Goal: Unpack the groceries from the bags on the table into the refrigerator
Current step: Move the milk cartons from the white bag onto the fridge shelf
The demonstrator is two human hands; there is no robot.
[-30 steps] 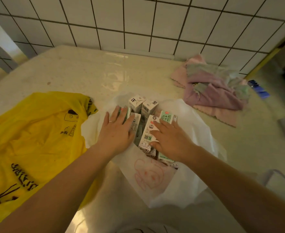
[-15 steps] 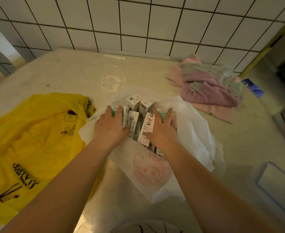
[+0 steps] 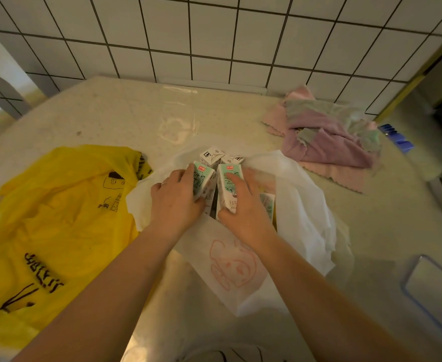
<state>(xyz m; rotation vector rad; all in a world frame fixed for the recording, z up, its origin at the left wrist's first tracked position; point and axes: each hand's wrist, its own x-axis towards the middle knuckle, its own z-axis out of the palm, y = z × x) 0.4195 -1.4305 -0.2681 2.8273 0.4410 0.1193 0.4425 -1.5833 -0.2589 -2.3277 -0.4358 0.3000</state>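
Observation:
Several small green-and-white milk cartons stand in an open white bag (image 3: 300, 205) with a pink cartoon print, in the middle of the table (image 3: 115, 116). My left hand (image 3: 174, 205) is closed around one milk carton (image 3: 201, 181) on the left of the cluster. My right hand (image 3: 246, 207) is closed around another milk carton (image 3: 227, 189) right beside it. Two more cartons (image 3: 212, 155) show their white tops behind. A flat yellow plastic bag (image 3: 52, 218) with black print lies to the left.
A heap of pink and green cloths (image 3: 329, 137) lies at the back right by the tiled wall (image 3: 214, 35). A blue object (image 3: 397, 137) sits past it. A clear lidded container (image 3: 434, 286) is at the right front edge.
Both hands have closed around a carton each and tipped them upright, so the green fronts face up. The view has shifted slightly closer.

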